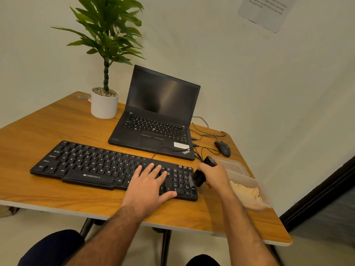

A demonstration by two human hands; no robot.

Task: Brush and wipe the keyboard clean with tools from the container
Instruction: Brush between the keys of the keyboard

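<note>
A black keyboard [92, 166] lies across the wooden desk [48, 129] in front of me. My left hand [149, 183] rests flat on its right part, fingers spread over the keys. My right hand [213, 175] grips a black brush [199, 177] at the keyboard's right end, its bristle end down beside the number pad. A clear plastic container [247, 189] stands just right of that hand, with a beige cloth [247, 191] inside it.
A black laptop [159, 114] stands open behind the keyboard. A white pot with a green plant [104, 104] is at the back left. A black mouse [222, 148] and loose cables [203, 131] lie at the back right. The desk edge runs close to my knees.
</note>
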